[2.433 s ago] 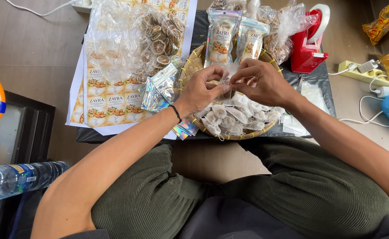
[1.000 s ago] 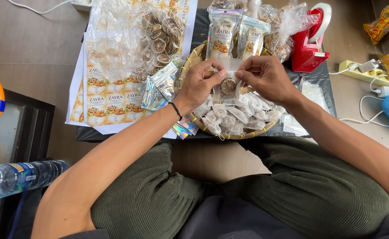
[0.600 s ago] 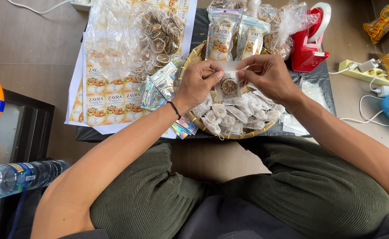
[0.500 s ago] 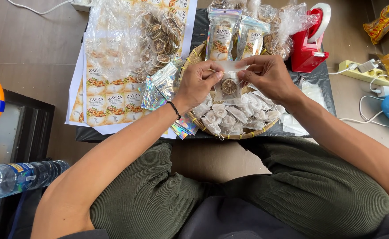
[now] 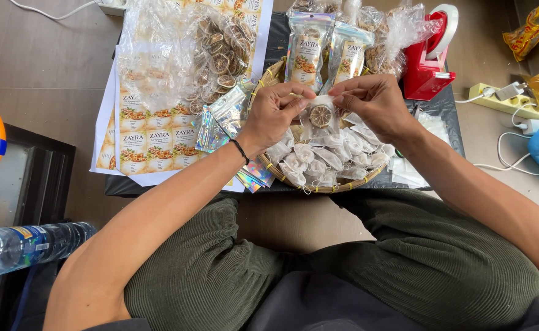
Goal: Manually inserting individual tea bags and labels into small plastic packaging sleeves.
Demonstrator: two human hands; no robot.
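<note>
Both hands hold one small white mesh pouch (image 5: 320,116) with a dried citrus slice inside, lifted just above a round woven basket (image 5: 271,78). My left hand (image 5: 277,111) pinches the pouch's top left corner. My right hand (image 5: 372,103) pinches its top right corner. Under the pouch, several filled white pouches (image 5: 331,156) lie piled in the basket. I sit cross-legged at a low black table (image 5: 441,116).
A clear bag of dried citrus slices (image 5: 220,49) lies on printed label sheets (image 5: 153,141) at left. Shiny foil packets (image 5: 223,116) lie beside the basket; filled ones (image 5: 309,46) stand behind. A red tape dispenser (image 5: 429,64), power strip (image 5: 505,101) and water bottle (image 5: 24,245) surround me.
My hands lifted out of the pile of pouches and now hold a single pouch up by its top corners; it hangs a little lower and more spread than half a second ago.
</note>
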